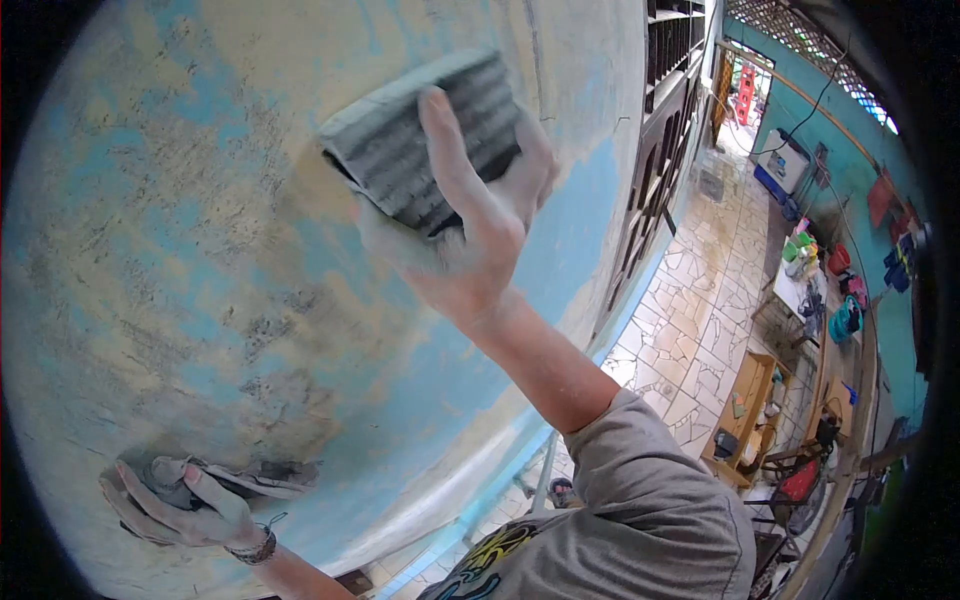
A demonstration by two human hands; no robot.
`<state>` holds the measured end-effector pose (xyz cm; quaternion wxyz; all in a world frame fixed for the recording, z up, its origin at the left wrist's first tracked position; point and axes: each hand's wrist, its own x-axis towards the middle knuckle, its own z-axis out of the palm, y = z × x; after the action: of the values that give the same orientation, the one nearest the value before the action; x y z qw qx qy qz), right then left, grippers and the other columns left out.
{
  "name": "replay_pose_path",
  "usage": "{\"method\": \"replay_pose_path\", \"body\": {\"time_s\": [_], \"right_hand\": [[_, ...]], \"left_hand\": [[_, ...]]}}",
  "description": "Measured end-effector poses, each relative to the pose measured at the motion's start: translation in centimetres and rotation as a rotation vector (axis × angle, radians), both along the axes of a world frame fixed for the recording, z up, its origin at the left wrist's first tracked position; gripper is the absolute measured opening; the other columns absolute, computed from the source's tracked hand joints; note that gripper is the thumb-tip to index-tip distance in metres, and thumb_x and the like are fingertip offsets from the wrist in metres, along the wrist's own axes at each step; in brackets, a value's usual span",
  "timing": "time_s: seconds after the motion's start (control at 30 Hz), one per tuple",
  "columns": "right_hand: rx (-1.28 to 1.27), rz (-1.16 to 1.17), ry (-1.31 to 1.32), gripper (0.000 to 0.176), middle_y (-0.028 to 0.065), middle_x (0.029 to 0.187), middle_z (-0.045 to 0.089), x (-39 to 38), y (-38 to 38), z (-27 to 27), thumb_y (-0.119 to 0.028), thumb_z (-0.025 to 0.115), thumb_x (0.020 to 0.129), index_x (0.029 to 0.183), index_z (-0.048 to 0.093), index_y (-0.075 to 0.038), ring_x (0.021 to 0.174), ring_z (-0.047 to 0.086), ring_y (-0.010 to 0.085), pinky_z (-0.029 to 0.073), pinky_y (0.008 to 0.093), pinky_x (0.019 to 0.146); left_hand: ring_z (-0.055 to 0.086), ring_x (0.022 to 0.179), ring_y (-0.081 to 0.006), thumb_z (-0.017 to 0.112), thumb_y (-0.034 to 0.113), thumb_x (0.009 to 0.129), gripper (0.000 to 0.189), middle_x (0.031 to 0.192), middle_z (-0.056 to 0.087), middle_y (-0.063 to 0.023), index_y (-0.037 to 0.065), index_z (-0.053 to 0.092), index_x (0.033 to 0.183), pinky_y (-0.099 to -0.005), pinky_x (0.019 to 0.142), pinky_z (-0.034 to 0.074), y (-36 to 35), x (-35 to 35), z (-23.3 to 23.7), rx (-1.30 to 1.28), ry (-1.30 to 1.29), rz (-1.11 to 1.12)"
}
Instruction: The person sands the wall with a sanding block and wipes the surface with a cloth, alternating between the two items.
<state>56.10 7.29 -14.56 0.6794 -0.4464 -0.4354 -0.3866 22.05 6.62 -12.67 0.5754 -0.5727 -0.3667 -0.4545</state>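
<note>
My right hand point(475, 205), dusted with pale powder, grips a grey ridged block point(425, 140) against the upper part of a wall point(340, 330). The wall has patchy blue and cream paint with rough, dark spots. One finger and the thumb spread over the block's ridged back. At the lower left, my left hand point(190, 508) also looks dusty and has a dark bracelet at the wrist. Its fingers curl round a crumpled grey cloth point(265, 478), which lies close to the wall surface.
A barred window frame point(665, 130) adjoins the wall's right side. Beyond the stone-tiled floor point(690, 310) stand a wooden box point(748, 415), a small table point(795, 290) with bottles, a blue and white container point(780, 165) and a red chair point(800, 480).
</note>
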Motion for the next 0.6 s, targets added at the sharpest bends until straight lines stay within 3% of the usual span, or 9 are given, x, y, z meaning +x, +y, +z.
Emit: {"method": "replay_pose_path", "body": {"time_s": [0.07,0.17,0.27,0.33,0.43,0.5,0.57,0.6], "right_hand": [[-0.007,0.057,0.017,0.083,0.0293,0.132,0.043,-0.3,0.0,-2.5,-0.020,0.089,0.056,0.132,0.060,-0.004,0.123,0.043,0.0441,0.041,0.0489,0.097],[0.039,0.255,0.139,0.078,0.0322,0.136,0.040,-3.1,0.3,-14.2,-0.022,0.088,0.053,0.126,0.065,-0.007,0.123,0.039,0.0434,0.034,0.0501,0.099],[-0.074,0.130,0.025,0.084,0.0314,0.136,0.038,-2.3,-0.5,-10.5,-0.019,0.091,0.056,0.132,0.059,-0.003,0.126,0.041,0.0463,0.041,0.0512,0.099],[-0.078,0.068,0.014,0.083,0.0307,0.132,0.042,-1.7,-0.4,-4.0,-0.021,0.090,0.055,0.130,0.060,-0.001,0.121,0.043,0.0445,0.042,0.0485,0.096],[-0.016,0.064,-0.004,0.081,0.0309,0.131,0.044,-1.3,0.3,-2.8,-0.022,0.089,0.056,0.128,0.061,0.000,0.118,0.044,0.0429,0.042,0.0468,0.094],[-0.016,0.099,0.028,0.084,0.0305,0.133,0.039,-1.9,0.4,-6.5,-0.022,0.087,0.058,0.135,0.057,-0.003,0.121,0.043,0.0449,0.043,0.0492,0.096],[-0.174,0.155,0.054,0.090,0.0296,0.136,0.033,-3.1,-1.2,-14.2,-0.020,0.086,0.060,0.141,0.050,-0.008,0.124,0.041,0.0485,0.042,0.0528,0.098],[-0.062,0.258,0.150,0.073,0.0265,0.135,0.036,-4.0,-0.6,-18.3,-0.022,0.088,0.058,0.126,0.065,-0.010,0.123,0.037,0.0442,0.041,0.0494,0.099]], "left_hand": [[0.046,0.130,-0.0329,0.048,0.049,0.098,0.059,0.141,0.050,-0.0183,0.004,0.054,0.137,-0.0461,0.106,0.035,-0.1,0.2,0.0,-0.004,-0.014,-0.016],[0.047,0.129,-0.0332,0.048,0.048,0.098,0.058,0.139,0.051,-0.0183,0.004,0.054,0.136,-0.0461,0.106,0.036,-0.1,0.1,0.0,-0.002,0.004,-0.011],[0.049,0.128,-0.0337,0.049,0.048,0.098,0.059,0.139,0.052,-0.0182,0.003,0.055,0.135,-0.0467,0.105,0.037,0.1,-0.3,0.0,0.015,0.023,0.000],[0.048,0.128,-0.0331,0.046,0.051,0.099,0.060,0.138,0.052,-0.0188,0.004,0.054,0.135,-0.0470,0.103,0.039,0.4,-0.3,0.1,0.027,0.042,0.004],[0.050,0.127,-0.0336,0.049,0.049,0.098,0.058,0.137,0.053,-0.0188,0.003,0.056,0.134,-0.0464,0.103,0.039,0.2,0.1,-0.1,0.015,0.036,-0.032],[0.051,0.126,-0.0340,0.052,0.048,0.097,0.058,0.137,0.054,-0.0184,0.003,0.056,0.133,-0.0458,0.103,0.038,0.2,0.4,0.0,0.016,0.028,-0.059],[0.051,0.125,-0.0337,0.053,0.048,0.097,0.058,0.136,0.055,-0.0180,0.003,0.057,0.133,-0.0453,0.103,0.039,0.1,0.7,0.1,0.019,0.027,-0.082],[0.051,0.125,-0.0335,0.053,0.049,0.097,0.058,0.136,0.055,-0.0178,0.003,0.057,0.133,-0.0452,0.102,0.039,0.2,0.6,0.0,0.024,0.024,-0.063]]}}
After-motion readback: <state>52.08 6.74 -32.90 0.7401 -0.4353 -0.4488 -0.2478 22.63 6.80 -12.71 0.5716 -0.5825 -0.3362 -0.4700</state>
